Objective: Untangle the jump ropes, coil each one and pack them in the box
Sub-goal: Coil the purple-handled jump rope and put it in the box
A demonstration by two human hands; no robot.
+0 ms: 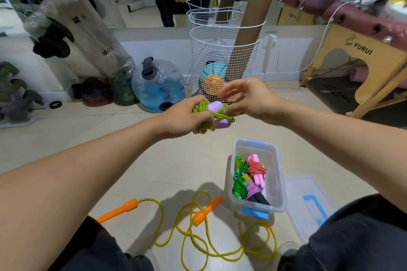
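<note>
- Up above the clear plastic storage box [278,174], both hands meet around a coiled green jump rope with lilac handles [214,114].
- Left hand [187,116] curls its fingers round the coil's left side and grips the bundled loops.
- Right hand [248,99] pinches a green strand at the coil's right end, thumb and forefinger closed on it, the other fingers arched loosely above.
- Inside the box lie three packed ropes: a green coil [239,185] along the left wall, a pink-handled red coil [256,170] toward the right, and a purple cord with black handles [255,192] at the near end.
- Room remains in the box along its right wall and far end.
- Just right of the box, the clear lid with blue handle [308,202] lies flat on the floor, its edge close beside the box rim.
- Left of and nearer than the box, a yellow transparent jump rope with orange handles [204,211] sprawls in loose loops on the pale tiled floor [110,149]; one loop runs close to the box's near blue latch.
- Beyond the box, past the hands, a white wire basket [222,50] stands against the wall.
- Between the box and the basket the floor is bare tile.
</note>
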